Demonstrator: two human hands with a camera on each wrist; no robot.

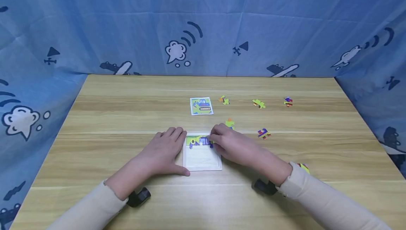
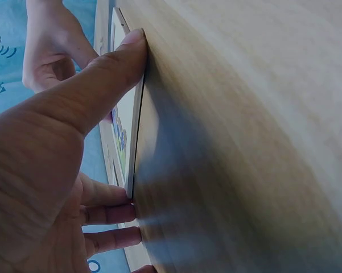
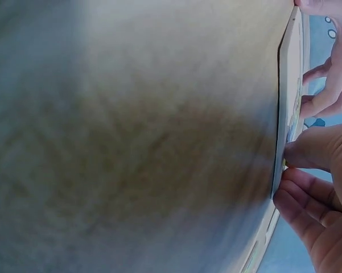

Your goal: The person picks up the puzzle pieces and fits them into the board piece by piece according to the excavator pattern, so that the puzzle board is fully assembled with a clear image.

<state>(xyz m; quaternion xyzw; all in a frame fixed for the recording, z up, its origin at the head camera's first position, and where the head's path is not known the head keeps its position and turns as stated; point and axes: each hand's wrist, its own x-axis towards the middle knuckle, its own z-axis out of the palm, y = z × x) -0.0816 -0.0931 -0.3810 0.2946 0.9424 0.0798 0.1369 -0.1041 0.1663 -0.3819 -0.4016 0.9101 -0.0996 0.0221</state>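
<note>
In the head view, a shallow white puzzle tray (image 1: 203, 159) lies on the table, its far strip filled with green, yellow and purple jigsaw pieces (image 1: 197, 140). My left hand (image 1: 166, 151) rests along the tray's left side, fingers fairly straight at the far corner and thumb touching the near corner. At the far right corner, my right hand (image 1: 233, 144) pinches a puzzle piece (image 1: 211, 143), mostly hidden by the fingers. The right wrist view shows only a yellow sliver of this piece (image 3: 284, 163) between thumb and fingers.
Behind the tray lies a picture card (image 1: 201, 106) of a blue and purple digger. Several loose pieces are spread right of it, including a green one (image 1: 259, 103), a purple striped one (image 1: 264, 134) and one by the right sleeve (image 1: 303, 167). A blue patterned curtain (image 1: 203, 29) borders the table.
</note>
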